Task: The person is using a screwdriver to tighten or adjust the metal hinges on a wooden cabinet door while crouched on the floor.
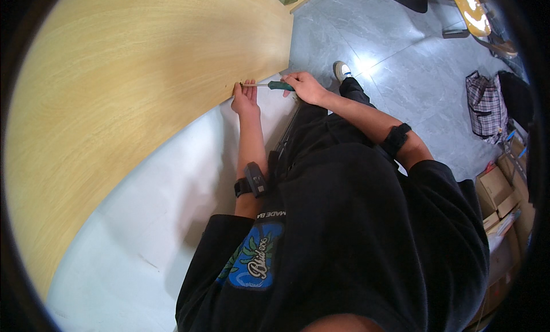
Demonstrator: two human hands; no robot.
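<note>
A screwdriver with a dark green handle and a thin metal shaft lies almost level, its tip pointing left at the wooden panel. My right hand is closed around the handle's rear end. Close to the panel's lower edge, my left hand has its thumb and fingers gathered at the screwdriver's tip. Something small and dark sits there by the fingertips, too small to name. A tiny dark mark shows on the panel just left of it.
Below the panel stands a white wall surface. Grey tiled floor spreads to the right. A plaid bag and cardboard boxes sit along the right side. At the top right is a yellow seat-like object.
</note>
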